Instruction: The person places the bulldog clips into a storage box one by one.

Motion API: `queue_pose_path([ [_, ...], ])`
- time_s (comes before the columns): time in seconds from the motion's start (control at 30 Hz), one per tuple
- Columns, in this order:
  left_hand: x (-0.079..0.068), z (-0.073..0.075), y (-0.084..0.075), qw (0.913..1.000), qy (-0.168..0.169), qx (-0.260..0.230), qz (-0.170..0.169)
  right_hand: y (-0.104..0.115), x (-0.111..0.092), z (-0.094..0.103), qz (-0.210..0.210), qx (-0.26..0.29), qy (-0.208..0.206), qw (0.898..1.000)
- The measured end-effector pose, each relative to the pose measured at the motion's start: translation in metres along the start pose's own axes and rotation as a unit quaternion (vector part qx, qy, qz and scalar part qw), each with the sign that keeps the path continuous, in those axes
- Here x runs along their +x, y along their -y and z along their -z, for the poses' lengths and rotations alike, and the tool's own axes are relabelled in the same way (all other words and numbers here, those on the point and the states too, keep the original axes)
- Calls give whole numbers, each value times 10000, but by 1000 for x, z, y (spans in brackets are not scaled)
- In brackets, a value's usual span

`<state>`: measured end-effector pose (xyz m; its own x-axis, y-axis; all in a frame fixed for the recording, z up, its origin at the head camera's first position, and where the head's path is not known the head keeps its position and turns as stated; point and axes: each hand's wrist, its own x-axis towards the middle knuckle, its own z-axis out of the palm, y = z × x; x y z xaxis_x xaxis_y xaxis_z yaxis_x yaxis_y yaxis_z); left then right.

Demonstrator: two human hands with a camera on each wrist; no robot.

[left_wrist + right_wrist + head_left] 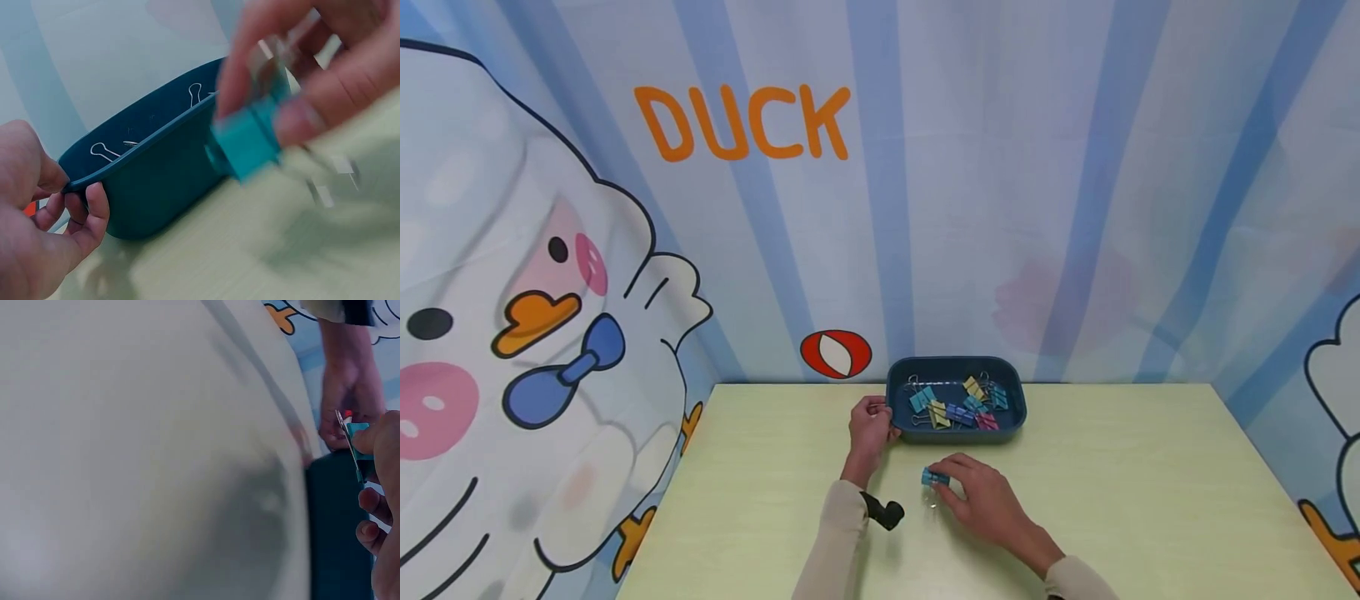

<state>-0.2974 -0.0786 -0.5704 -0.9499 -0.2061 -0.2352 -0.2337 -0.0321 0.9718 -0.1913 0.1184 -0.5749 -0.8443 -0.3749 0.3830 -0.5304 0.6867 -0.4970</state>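
Note:
A dark blue-green plastic basket [955, 437] stands against the back edge of the table, with several colourful binder clips inside. My left hand [870, 429] pinches its left rim between thumb and fingers. In front of the basket, my right hand [985, 500] holds a teal binder clip [936, 477] between thumb and fingers, above the table. The left wrist view shows this teal clip [247, 139] blurred, its wire handles pointing down to the right. Within the basket lie yellow clips [938, 414], a blue clip [959, 414], a pink clip [987, 421] and more teal clips [922, 400].
The pale yellow table [1120, 475] extends to both sides. A curtain [970, 167] with a duck print hangs right behind it. A black wrist mount [886, 512] sticks out from the left sleeve.

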Motion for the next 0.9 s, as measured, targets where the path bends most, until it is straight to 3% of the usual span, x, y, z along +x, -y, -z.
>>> queue_pose_path([
  [0.37,2,2,-1,10000,54,69,30,-16,52,60,730,-444,-827,9929],
  [0.67,3,2,2,10000,60,4,-27,-27,92,93,436,-446,-541,9966],
  [0.9,3,0,2,10000,3,-6,22,-32,109,98,195,-362,-468,9981],
])
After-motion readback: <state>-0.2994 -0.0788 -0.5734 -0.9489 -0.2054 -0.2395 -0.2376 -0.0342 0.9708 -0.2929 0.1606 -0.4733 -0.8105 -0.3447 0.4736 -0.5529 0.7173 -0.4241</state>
